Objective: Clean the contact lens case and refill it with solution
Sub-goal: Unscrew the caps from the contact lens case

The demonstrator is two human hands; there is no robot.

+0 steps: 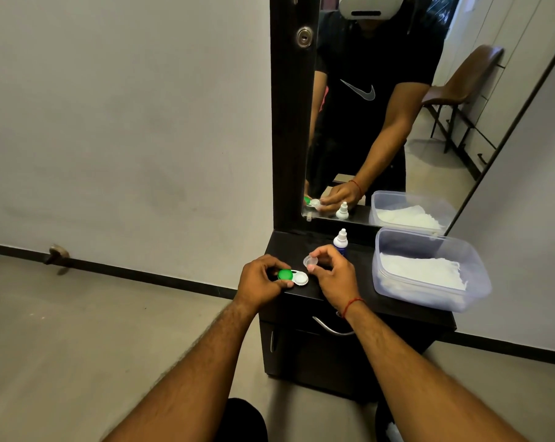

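Note:
A white contact lens case (298, 278) sits near the front left corner of a dark cabinet top (359, 282). Its left well wears a green cap (285, 275); its right well is uncovered. My left hand (260, 282) grips the case at the green cap. Just above and to the right, my right hand (333, 271) pinches a clear white cap (310, 260) between thumb and fingers. A small solution bottle (340, 241) with a white nozzle and blue label stands upright behind my right hand.
A clear plastic tub (429, 301) holding white tissues (422, 269) stands on the right of the cabinet top. A tall mirror (381, 122) rises behind and reflects the scene. A drawer handle (327, 327) is below the top. The floor lies to the left.

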